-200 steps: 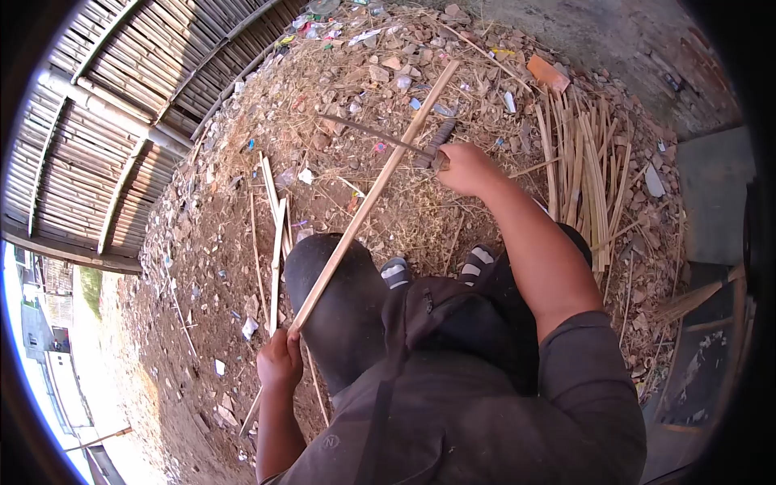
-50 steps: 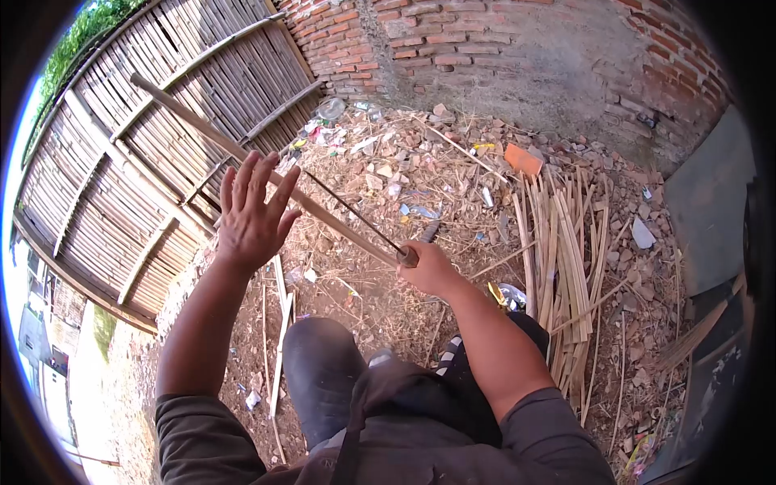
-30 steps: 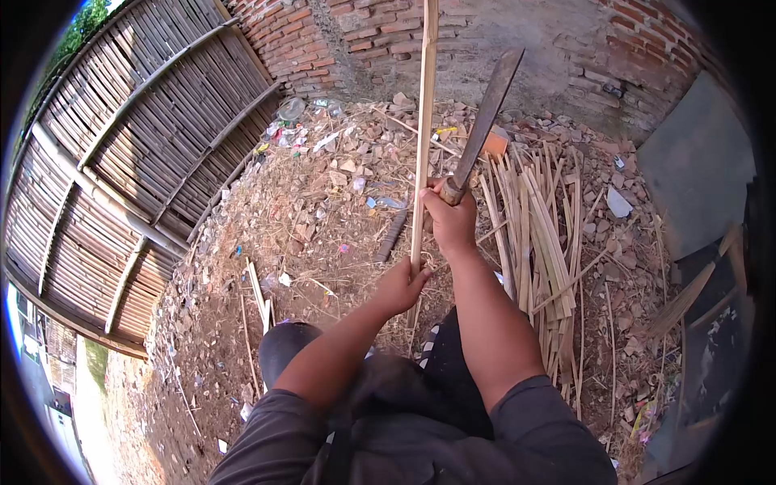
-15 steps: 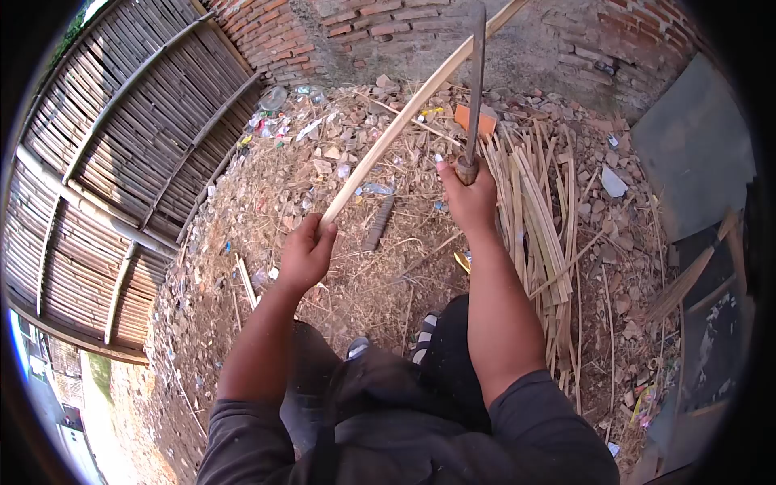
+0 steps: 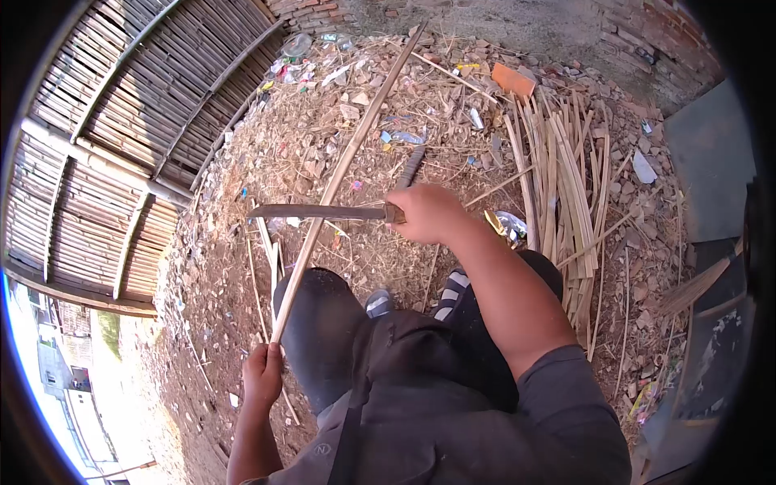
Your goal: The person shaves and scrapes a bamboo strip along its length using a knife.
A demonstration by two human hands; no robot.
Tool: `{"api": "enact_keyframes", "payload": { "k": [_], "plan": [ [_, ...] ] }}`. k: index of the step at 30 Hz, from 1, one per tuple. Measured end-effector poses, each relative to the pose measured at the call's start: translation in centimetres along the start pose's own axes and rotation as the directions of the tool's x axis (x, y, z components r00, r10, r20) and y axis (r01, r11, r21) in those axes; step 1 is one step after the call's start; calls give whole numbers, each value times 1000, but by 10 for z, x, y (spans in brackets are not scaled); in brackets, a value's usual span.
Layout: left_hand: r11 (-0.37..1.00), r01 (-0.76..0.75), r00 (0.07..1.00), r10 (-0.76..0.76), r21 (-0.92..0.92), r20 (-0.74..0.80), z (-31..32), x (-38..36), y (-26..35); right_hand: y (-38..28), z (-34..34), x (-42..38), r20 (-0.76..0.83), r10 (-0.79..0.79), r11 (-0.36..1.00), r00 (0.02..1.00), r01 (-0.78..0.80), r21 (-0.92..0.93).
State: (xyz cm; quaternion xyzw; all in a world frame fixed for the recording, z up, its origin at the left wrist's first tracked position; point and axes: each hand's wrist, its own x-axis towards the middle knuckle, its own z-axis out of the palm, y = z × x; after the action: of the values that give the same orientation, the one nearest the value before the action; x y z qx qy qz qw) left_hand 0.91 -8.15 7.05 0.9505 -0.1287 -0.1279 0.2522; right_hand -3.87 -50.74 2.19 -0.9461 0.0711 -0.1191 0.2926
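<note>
My left hand (image 5: 262, 373), low and to the left, is closed around the near end of a long pale bamboo strip (image 5: 352, 149). The strip slants up and away from me, past my left knee. In my right hand (image 5: 428, 213) is the handle of a machete (image 5: 323, 212), gripped with the fingers wrapped round it. Its dark blade points left and crosses the strip at about mid-length in this view. Just beyond my right hand, a dark ridged bar (image 5: 411, 168) lies on the ground.
A pile of split bamboo strips (image 5: 558, 178) lies to my right. Rubble, straw and litter cover the ground, with an orange tile piece (image 5: 513, 81) near the brick wall (image 5: 517, 36). A bamboo fence (image 5: 137, 113) stands on the left, a grey panel (image 5: 711, 153) on the right.
My left hand has drawn back toward me with the strip. The machete has swung from pointing up to lying leftward across the strip, and my right hand has come nearer and left.
</note>
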Motion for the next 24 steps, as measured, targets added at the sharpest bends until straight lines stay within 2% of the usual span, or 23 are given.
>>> {"api": "enact_keyframes", "payload": {
  "k": [5, 8, 12, 16, 19, 24],
  "plan": [
    [993, 110, 991, -105, 54, -84, 22, -58, -65, -21, 51, 11, 141, -78, 996, 987, 81, -21],
    [992, 102, 993, -97, 78, -63, 29, -69, -89, -29, 65, 18, 177, -80, 995, 981, 89, -43],
    [993, 3, 994, 10, 115, -112, 33, -67, -99, -40, 71, 23, 198, -42, 997, 979, 53, -53],
    [955, -83, 984, 124, 285, -129, 26, -56, -113, -36, 78, 31, 96, -24, 994, 995, 34, -99],
    [939, -127, 976, 176, 318, -130, 15, -49, -111, -44, 73, 35, 162, 5, 987, 987, 21, -159],
    [888, -176, 949, 267, 425, -167, 22, -36, -142, -9, 88, 43, 126, 99, 995, 987, -98, -17]
  ]
}}
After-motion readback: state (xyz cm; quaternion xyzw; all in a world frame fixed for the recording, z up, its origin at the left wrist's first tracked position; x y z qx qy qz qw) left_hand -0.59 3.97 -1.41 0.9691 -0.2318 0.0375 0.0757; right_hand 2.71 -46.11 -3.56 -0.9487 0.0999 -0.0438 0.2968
